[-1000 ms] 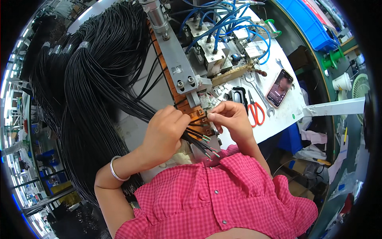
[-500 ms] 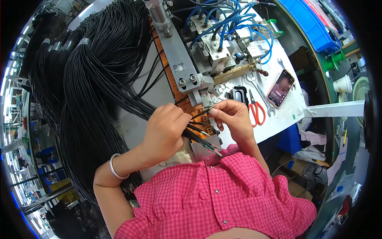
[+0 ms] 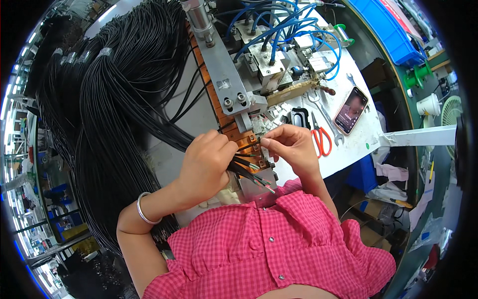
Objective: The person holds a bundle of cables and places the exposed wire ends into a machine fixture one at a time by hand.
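My left hand (image 3: 208, 162) is closed round a bunch of black cables (image 3: 172, 135). Their stripped ends (image 3: 259, 180) stick out below its fingers, showing thin coloured inner wires. Close by on the right, my right hand (image 3: 290, 144) pinches with thumb and forefinger at the end of a single cable; its tip is mostly hidden by the fingers. Both hands are over the copper-coloured fixture blocks (image 3: 234, 133) of a bench machine. Just above them sits the machine's grey metal arm (image 3: 226, 82).
Thick black cable bundles (image 3: 107, 94) fill the left side. Blue air tubes (image 3: 279, 25) run over metal cylinders at the back. Right of the machine lie red-handled scissors (image 3: 324, 142), a wrench (image 3: 328, 119) and a phone (image 3: 351, 110). A white bar (image 3: 420, 137) juts in from the right.
My right hand's fingertips have shifted slightly at the cable end, near the fixture. The left hand keeps its grip, and the cable ends below it have moved a little.
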{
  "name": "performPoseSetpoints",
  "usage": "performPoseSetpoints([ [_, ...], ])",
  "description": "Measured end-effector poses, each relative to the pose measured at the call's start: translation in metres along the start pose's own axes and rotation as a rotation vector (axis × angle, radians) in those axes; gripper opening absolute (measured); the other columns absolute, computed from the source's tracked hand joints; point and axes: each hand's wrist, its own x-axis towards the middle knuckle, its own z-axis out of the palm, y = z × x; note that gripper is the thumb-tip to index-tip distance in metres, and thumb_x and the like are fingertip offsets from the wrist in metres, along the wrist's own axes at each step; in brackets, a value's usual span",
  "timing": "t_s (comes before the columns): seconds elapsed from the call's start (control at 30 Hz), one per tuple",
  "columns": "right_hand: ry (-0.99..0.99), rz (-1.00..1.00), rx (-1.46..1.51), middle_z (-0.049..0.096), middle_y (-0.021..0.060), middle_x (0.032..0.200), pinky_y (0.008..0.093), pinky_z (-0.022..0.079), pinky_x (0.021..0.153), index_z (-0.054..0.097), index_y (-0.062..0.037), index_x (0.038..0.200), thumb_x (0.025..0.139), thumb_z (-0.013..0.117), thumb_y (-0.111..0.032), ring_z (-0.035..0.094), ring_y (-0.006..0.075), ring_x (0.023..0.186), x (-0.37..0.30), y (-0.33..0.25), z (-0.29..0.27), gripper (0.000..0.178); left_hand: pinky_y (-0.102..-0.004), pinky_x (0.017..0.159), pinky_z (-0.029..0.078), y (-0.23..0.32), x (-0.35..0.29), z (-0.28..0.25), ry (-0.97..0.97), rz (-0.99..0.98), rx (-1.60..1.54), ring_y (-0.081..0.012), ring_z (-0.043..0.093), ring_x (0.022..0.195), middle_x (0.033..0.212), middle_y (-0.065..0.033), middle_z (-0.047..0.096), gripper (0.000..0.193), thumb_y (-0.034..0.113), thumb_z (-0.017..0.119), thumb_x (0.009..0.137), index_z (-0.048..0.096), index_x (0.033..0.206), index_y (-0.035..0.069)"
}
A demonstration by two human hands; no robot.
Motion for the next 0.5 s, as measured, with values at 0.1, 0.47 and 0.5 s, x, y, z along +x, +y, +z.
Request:
performPoseSetpoints([
  [0.1,-0.014,0.118,0.156,0.061,0.0032,0.066,0.0195,0.04,0.041,0.061,0.001,0.078,0.082,0.067,-0.004,0.05,0.0057,0.047,0.001,0.0,-0.002,0.009,-0.0371,0.065,0.041,0.0,-0.001,-0.001,-0.039,-0.014,-0.004,-0.0288,0.052,0.075,0.074,-0.0099,0.053,0.029,-0.002,0.062,0.056,0.06,0.085,0.001],
  [0.47,-0.115,0.212,-0.133,0.053,-0.0018,0.062,0.0179,0.033,0.042,0.053,-0.0047,0.081,0.089,0.06,-0.013,0.044,0.0027,0.049,0.016,0.013,-0.016,0.014,-0.039,0.072,0.039,-0.001,0.002,-0.008,-0.087,-0.029,0.013,-0.0301,0.053,0.08,0.076,-0.0102,0.054,0.032,-0.004,0.058,0.053,0.056,0.085,0.003],
  [0.5,-0.171,0.263,-0.107,0.052,-0.0023,0.062,0.0178,0.032,0.042,0.052,-0.0054,0.082,0.09,0.059,-0.015,0.042,0.0023,0.048,0.017,0.012,-0.018,0.015,-0.039,0.072,0.039,-0.002,0.0,-0.007,-0.088,-0.032,0.014,-0.0301,0.053,0.08,0.076,-0.0102,0.054,0.032,-0.004,0.058,0.053,0.056,0.085,0.003],
])
